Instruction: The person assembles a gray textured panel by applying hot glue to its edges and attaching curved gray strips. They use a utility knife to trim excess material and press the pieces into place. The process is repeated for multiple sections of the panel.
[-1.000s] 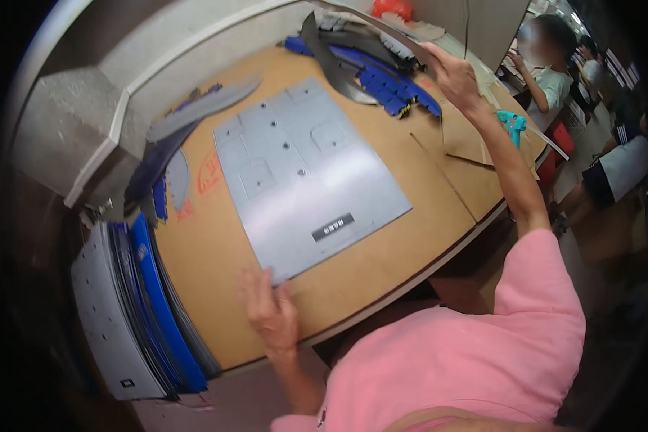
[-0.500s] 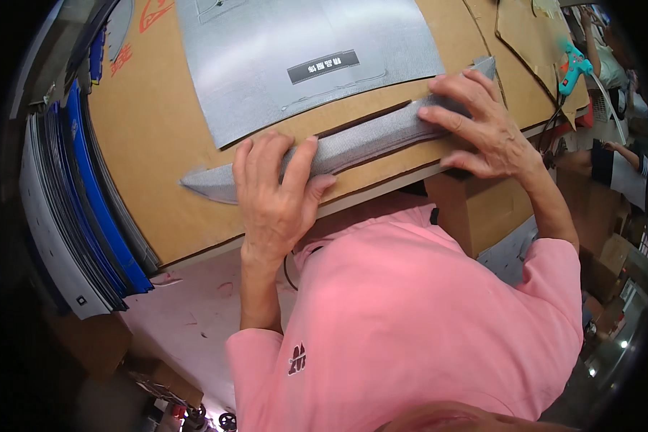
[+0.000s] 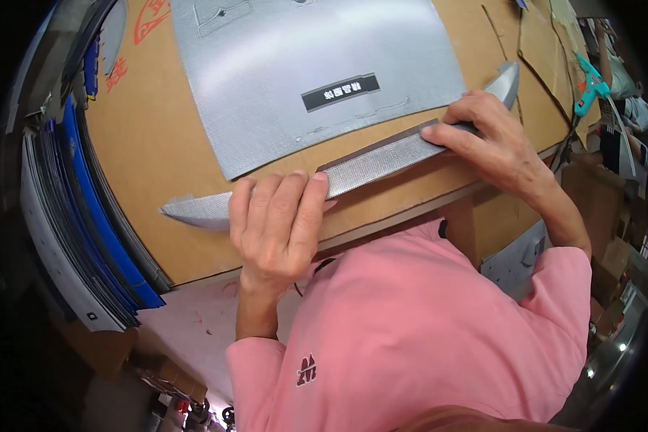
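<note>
A long, narrow grey woven-textured strip (image 3: 385, 164) with pointed, curved ends and a dark folded edge lies slantwise near the front of the table. My left hand (image 3: 277, 223) grips it left of the middle, fingers over the top and the thumb mostly hidden underneath. Toward the strip's right end, my right hand (image 3: 493, 140) pinches it, thumb laid along the dark edge and fingers curled behind. Just beyond the strip lies a large grey sheet (image 3: 259, 108) of similar texture, bearing a black label (image 3: 340, 92).
The brown tabletop (image 3: 140, 158) carries red markings at the far left. A stack of grey and blue sheets (image 3: 86, 216) stands along its left edge. A turquoise glue gun (image 3: 592, 88) with a cord is at the right edge. Beyond, another person (image 3: 605, 61) is partly visible.
The strip has turned in my hands, showing more of its dark folded edge. My right fingers, spread before, have drawn in around it. The whole view has shifted slightly.
</note>
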